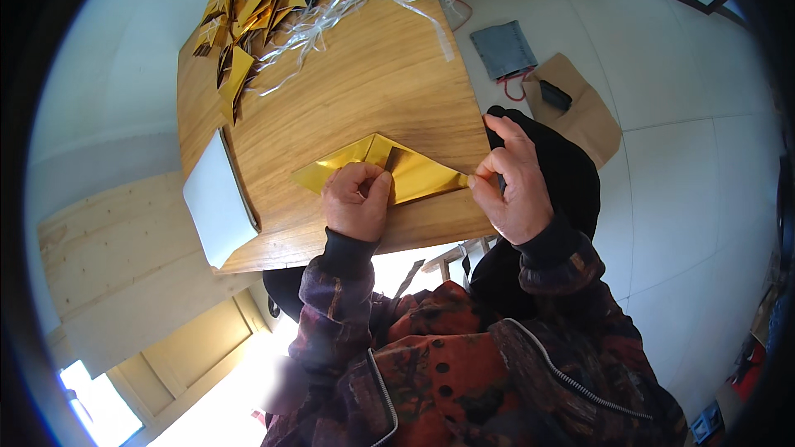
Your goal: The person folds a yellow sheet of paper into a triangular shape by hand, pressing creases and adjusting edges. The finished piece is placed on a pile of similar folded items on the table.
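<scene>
A folded sheet of gold foil paper (418, 175) lies near the front edge of the wooden table, its long sides running to a point at left and at right. My left hand (358, 199) rests over its near left part, thumb and fingertips pinched together on the paper. At the sheet's right tip, my right hand (513, 185) pinches the corner between thumb and index finger, with the other fingers raised. A dark narrow strip shows on the paper beside my left fingers; I cannot tell whether it is a shadow or a gap.
On the table (373, 74), a pile of folded gold paper pieces (252, 8) lies at the far left, beside tangled clear plastic strips (348, 4). White sheets (219, 199) are stacked at the left edge. A grey pouch (503, 50) and brown paper (592, 112) lie on the floor at right.
</scene>
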A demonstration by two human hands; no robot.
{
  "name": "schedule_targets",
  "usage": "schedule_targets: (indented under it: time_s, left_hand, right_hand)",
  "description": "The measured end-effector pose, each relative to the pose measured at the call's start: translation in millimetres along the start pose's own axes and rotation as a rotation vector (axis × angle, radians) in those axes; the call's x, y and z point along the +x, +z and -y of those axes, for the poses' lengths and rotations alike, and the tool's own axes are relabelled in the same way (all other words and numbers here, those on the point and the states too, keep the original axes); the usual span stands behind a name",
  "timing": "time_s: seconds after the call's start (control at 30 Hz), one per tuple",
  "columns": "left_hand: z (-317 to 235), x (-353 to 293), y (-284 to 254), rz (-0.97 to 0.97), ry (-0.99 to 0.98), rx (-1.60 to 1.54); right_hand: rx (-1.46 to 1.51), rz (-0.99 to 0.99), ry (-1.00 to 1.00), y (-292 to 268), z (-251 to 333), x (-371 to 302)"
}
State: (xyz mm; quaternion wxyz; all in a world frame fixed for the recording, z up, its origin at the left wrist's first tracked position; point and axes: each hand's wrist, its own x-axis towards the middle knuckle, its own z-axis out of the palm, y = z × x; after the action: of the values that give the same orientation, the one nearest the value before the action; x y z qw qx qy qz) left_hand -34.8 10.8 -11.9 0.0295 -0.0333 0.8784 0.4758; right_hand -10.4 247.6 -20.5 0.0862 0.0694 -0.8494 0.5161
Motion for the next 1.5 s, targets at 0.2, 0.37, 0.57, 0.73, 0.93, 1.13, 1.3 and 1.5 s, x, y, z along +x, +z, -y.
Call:
schedule_targets:
  time_s: [0.2, 0.37, 0.57, 0.73, 0.93, 1.13, 1.3, 1.5]
  left_hand:
    - [-7.4, 1.5, -0.3, 0.024, 0.001, 0.018]
    - [-11.7, 1.3, -0.3, 0.029, -0.02, 0.028]
    - [-10.6, 2.2, 0.4, 0.028, -0.002, 0.089]
    - [-12.5, 2.3, -0.2, 0.035, 0.016, 0.127]
    - [-12.6, 3.5, 0.0, 0.042, 0.035, 0.178]
    - [-8.1, 3.3, 1.5, 0.044, -0.032, 0.013]
    - [-6.4, 4.1, -1.1, 0.03, 0.074, 0.118]
    - [-7.1, 5.5, -3.0, 0.042, 0.1, 0.13]
  right_hand:
    - [-0.023, 0.0, -0.015, 0.6, 2.7, 2.5]
    - [-0.002, 0.07, 0.028, -2.0, 2.6, 3.2]
    - [0.006, 0.075, 0.02, -3.3, 1.3, 3.6]
    - [0.024, 0.078, 0.032, -4.2, 1.7, 2.9]
    - [-0.062, 0.052, -0.021, -3.2, 2.9, 4.0]
    - [-0.18, 0.001, -0.116, -2.7, 18.0, -3.0]
    - [-0.226, 0.164, -0.355, 32.6, 46.8, -24.6]
    - [-0.306, 0.254, -0.244, 50.5, 45.7, -35.2]
